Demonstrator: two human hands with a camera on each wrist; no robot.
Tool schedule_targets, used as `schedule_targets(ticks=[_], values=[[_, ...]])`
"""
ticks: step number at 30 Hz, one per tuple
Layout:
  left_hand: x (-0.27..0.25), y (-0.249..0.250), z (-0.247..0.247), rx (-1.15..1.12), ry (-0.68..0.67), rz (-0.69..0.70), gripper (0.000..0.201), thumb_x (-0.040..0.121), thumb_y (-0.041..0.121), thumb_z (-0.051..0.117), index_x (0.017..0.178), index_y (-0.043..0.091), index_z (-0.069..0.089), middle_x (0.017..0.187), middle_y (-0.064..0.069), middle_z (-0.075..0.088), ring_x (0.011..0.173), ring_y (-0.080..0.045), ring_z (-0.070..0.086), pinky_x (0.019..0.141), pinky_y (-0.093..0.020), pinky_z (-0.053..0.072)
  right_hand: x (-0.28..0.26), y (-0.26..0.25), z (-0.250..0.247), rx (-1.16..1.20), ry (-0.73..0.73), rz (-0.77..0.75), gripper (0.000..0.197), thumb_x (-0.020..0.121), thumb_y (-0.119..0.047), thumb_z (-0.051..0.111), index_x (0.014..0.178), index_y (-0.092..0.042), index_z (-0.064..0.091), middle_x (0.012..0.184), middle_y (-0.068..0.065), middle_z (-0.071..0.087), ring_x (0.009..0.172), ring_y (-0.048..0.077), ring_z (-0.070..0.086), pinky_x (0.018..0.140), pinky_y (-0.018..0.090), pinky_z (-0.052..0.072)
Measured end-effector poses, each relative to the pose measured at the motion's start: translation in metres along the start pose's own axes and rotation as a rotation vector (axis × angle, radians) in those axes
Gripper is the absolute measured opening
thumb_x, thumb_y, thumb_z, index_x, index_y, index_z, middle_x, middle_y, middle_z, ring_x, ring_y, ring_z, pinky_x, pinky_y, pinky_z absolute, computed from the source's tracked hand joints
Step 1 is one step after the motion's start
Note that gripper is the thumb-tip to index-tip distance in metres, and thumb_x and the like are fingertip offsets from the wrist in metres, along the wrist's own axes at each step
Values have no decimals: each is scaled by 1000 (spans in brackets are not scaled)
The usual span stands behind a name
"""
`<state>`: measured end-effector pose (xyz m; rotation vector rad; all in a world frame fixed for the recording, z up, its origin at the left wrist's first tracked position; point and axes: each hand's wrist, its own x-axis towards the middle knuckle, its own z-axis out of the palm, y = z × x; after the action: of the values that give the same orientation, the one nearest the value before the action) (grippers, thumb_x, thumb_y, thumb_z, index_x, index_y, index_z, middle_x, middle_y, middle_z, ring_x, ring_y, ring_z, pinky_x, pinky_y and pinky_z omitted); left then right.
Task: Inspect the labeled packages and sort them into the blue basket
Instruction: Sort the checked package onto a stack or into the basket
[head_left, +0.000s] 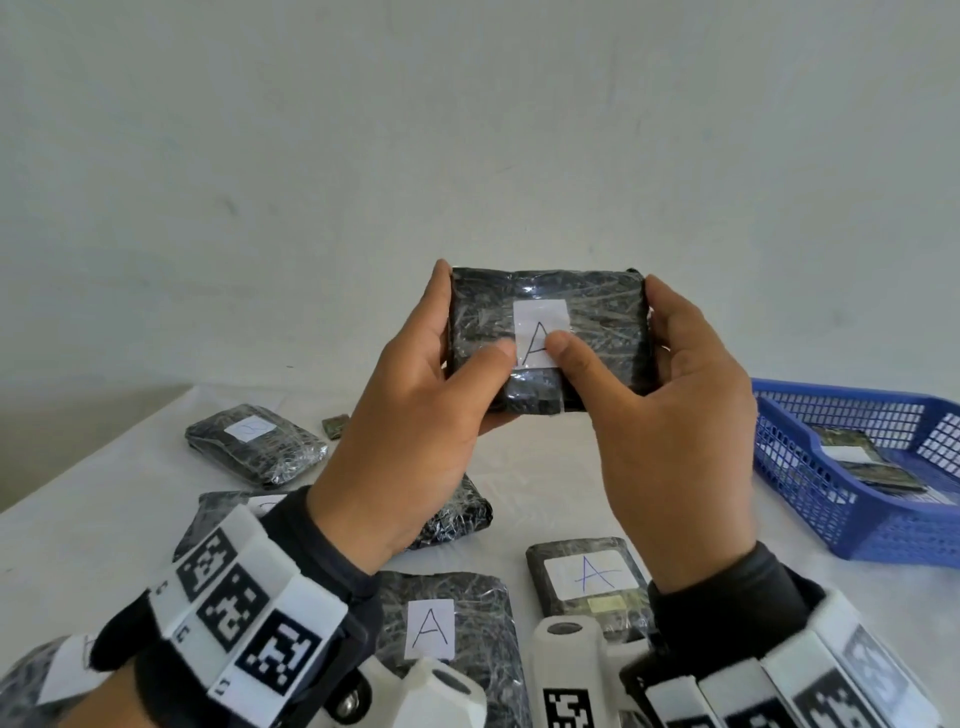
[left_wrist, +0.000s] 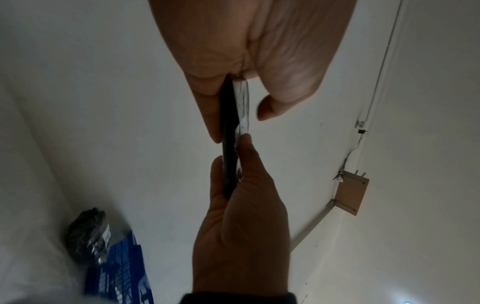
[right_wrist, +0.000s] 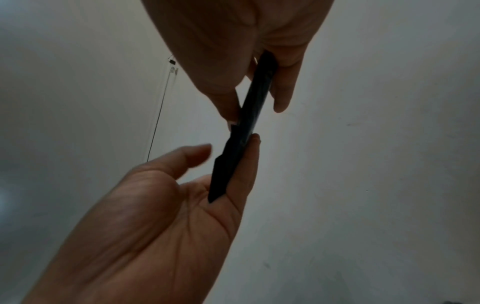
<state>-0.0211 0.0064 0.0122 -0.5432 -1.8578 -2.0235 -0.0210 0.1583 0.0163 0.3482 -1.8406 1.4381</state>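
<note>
Two hands on one item. Held item: flat black plastic-wrapped package with a white paper label marked "A", raised above the white-covered table, label toward the head camera, long axis running left to right. Left hand clasps the left edge, thumb on the front face beside the label; right hand clasps the right edge, thumb likewise on the front, fingers behind. Destination: blue perforated plastic basket, on the table to the right and lower, already holding one dark labelled package. Judgement: the right hand is nearer the basket, so the transfer goes rightward and down. Remaining stock: several similar wrapped packages on the table, two showing "A" labels.
</note>
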Motion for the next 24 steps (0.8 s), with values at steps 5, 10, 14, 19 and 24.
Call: schedule_targets(ticks=[5,10,14,19,24], values=[[0,-2,2,54,-9,27,94,86,44,68,163,43,13,159,5,47,138,-14,55,107,-43,53,-3,-4,1,-22,12,2,48,84,-42,85,119,-47,51,104,-37,64,104,-15,63,91,9,50],[1,0,0,19,10,46,90,88,33,64,163,40,15,139,2,67,126,-19,65,106,-46,54,-4,1,4,-11,-20,-5,84,84,-47,83,154,-18,46,139,-11,64,130,6,61,111,34,51],[2,3,-2,-42,15,26,85,89,18,54,163,37,17,119,-3,74,114,-30,70,92,-37,61,1,5,0,87,-24,28,61,96,-33,76,149,-15,53,126,-17,69,118,0,67,104,26,54],[5,4,-6,-113,-10,-26,69,104,-3,41,164,25,20,99,9,79,91,-7,74,79,-27,62,13,10,-11,404,-56,211,44,100,-3,65,143,-11,61,114,-6,80,109,10,75,99,32,58],[5,8,-9,-160,-35,-35,58,104,-7,38,154,22,38,94,6,81,84,-8,76,72,-25,62,16,12,-15,455,-93,257,48,103,0,58,148,-12,56,121,-5,78,115,12,73,107,35,55]])
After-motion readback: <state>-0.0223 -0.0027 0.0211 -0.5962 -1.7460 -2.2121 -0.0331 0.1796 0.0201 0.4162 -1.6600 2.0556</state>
